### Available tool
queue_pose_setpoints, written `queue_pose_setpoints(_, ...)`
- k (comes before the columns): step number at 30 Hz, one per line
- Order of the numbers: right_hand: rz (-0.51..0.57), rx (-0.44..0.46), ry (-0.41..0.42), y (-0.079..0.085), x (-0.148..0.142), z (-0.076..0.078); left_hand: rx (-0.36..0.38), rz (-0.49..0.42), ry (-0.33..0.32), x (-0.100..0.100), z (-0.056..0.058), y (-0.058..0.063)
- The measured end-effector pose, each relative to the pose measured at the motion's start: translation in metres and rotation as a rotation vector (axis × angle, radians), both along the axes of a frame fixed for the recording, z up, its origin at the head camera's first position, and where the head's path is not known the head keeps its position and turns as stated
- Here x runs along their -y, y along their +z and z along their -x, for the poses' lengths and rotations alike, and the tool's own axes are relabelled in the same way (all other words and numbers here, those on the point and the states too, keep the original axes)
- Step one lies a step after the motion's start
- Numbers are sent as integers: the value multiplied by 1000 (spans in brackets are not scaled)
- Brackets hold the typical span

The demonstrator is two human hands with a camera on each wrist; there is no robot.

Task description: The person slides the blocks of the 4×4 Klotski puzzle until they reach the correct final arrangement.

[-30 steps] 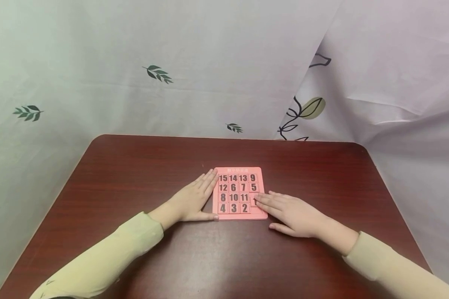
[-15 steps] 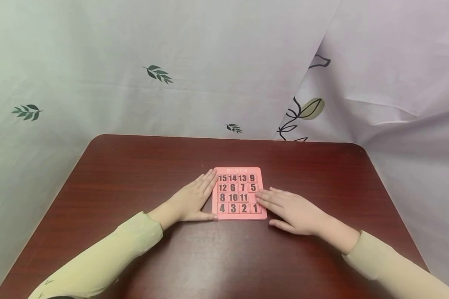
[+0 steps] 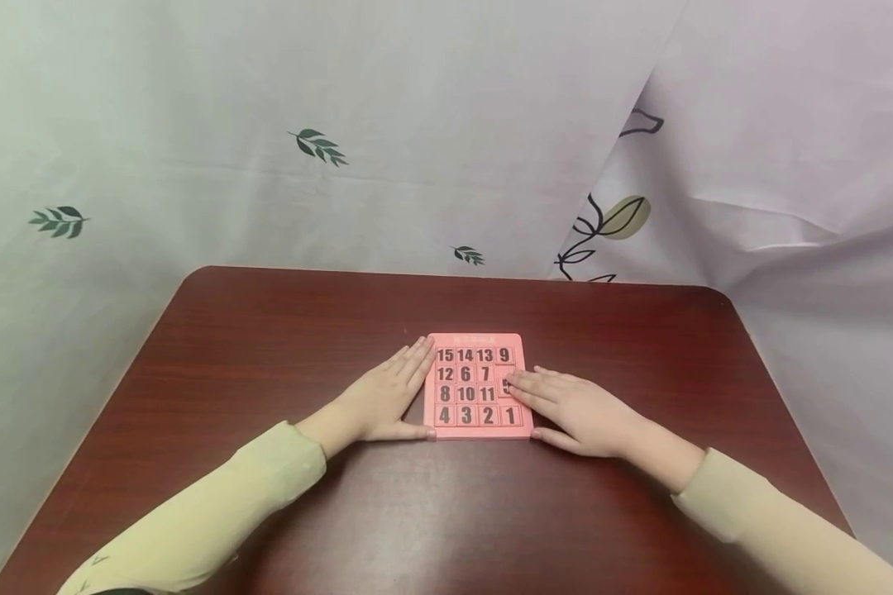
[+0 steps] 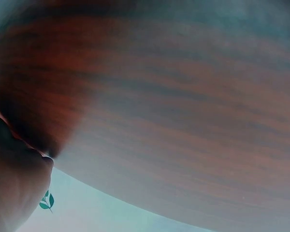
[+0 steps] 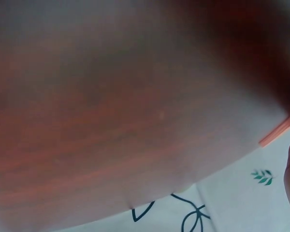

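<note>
A pink number slide puzzle (image 3: 472, 432) lies flat on the table in the head view, with black-numbered tiles in four columns. My left hand (image 3: 387, 397) rests along its left side, fingers straight at the upper left edge and thumb at the lower left corner. From the right, my right hand (image 3: 584, 409) touches the 5 tile (image 3: 504, 386) with extended fingertips, which partly cover it. That tile sits between the second and third rows of the right column, below the 9 and above the 1. In the right wrist view only the puzzle's edge (image 5: 279, 131) shows.
The dark red wooden table (image 3: 305, 314) has rounded far corners. Behind it and at both sides hangs a pale curtain (image 3: 417, 124) with leaf prints. Both wrist views are mostly blurred tabletop.
The 1 tile slid down into the bottom right corner. My right hand then shifted up slightly to the 5 tile, which has moved partway down. My left hand stays in place.
</note>
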State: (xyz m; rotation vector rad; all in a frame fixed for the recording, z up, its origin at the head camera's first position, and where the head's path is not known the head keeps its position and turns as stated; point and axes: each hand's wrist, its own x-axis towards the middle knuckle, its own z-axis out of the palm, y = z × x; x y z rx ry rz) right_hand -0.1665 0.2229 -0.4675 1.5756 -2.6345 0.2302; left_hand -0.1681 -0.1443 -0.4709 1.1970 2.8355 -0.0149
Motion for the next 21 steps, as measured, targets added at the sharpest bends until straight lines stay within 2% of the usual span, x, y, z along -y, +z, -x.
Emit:
queue_pose_setpoints(4,23,-31,41,-1,-3,-10,2,-2,1,-1,0,0)
queue_pose_setpoints(7,32,-54,46,0,-3,-10,10,-6,3,-1,0,1)
queue_pose_setpoints(11,20,-59,13,4,0,1,10,-12,-1,-1,-1,1)
queue_pose_setpoints(17,-48,16,-92,10,8,24,11,-6,-2,0,-2,0)
queue_pose_setpoints(21,-76,38,-124,8,11,32,4,3,-3,-1,-2,1)
